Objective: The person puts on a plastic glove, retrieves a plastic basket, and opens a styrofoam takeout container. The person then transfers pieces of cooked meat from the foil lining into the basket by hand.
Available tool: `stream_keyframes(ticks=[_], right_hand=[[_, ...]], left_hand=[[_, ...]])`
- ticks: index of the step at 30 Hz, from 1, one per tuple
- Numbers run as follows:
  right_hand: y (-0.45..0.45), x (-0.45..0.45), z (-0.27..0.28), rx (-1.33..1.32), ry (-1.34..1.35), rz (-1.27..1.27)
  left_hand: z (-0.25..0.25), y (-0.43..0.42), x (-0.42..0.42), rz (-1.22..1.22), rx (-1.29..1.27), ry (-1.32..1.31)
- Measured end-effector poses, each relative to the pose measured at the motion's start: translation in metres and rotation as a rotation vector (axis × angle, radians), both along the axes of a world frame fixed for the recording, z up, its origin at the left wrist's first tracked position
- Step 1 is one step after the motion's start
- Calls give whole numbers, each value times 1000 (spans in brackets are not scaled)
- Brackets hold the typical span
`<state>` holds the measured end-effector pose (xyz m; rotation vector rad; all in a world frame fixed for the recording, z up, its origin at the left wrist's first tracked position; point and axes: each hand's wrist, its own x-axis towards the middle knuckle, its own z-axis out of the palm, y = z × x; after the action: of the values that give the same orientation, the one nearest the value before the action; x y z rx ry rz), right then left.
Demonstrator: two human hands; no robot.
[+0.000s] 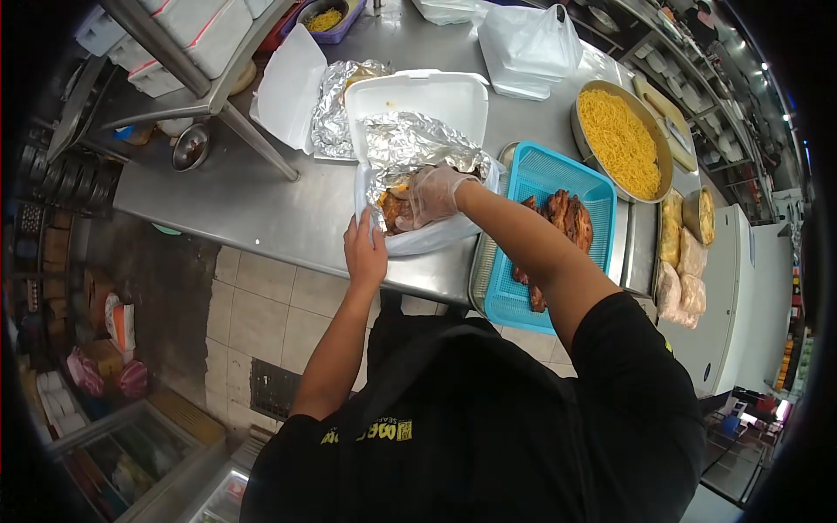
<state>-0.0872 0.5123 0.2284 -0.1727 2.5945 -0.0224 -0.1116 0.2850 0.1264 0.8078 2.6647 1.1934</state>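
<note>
A white foam takeout box (440, 87) with its lid raised stands at the table's front edge, lined with crumpled aluminium foil (405, 135). Pieces of browned roasted meat (397, 212) lie inside on the foil. My right hand (438, 196), in a clear plastic glove, reaches into the box with its fingers closed down at the meat; the fingertips are partly hidden. Bare, my left hand (364, 251) grips the box's front left corner. Close by on the right, a blue plastic basket (565, 159) holds more roasted meat (571, 222), partly covered by my right forearm.
Behind the box sits another open foam box (292, 78) with foil in it. A large round pan of yellow noodles (621, 144) stands right of the basket. Bagged boxes (527, 52) are at the back. A metal shelf leg (257, 139) rises at left, near a small metal bowl (191, 148).
</note>
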Motion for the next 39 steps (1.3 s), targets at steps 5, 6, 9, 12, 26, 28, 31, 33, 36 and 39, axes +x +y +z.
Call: stream_keyframes(ticks=[5, 6, 9, 12, 26, 28, 31, 33, 36, 39], right_hand=[[-6, 24, -7, -65, 96, -95], [-9, 26, -9, -66, 103, -125], [-12, 28, -12, -48, 113, -128], [-9, 25, -2, -35, 71, -143], [-27, 19, 29, 65, 28, -257], [-22, 22, -13, 28, 196, -177], [-17, 14, 19, -53, 125, -132], [-17, 6, 35, -125, -40, -209], [-14, -2, 25, -183, -64, -208], [-20, 4, -6, -214, 150, -163]], left_hand=[[-7, 2, 1, -11, -7, 49], [-6, 2, 2, -13, -9, 60], [-4, 1, 4, -19, -38, 83], [-4, 3, 7, -21, -68, 112], [-19, 0, 6, -2, 62, 187], [-16, 0, 5, -5, 53, 165], [-15, -3, 4, -28, 45, 129], [-17, -4, 5, -49, 49, 119], [-17, 2, 7, 4, 42, 172], [-21, 12, 8, 90, 40, 280]])
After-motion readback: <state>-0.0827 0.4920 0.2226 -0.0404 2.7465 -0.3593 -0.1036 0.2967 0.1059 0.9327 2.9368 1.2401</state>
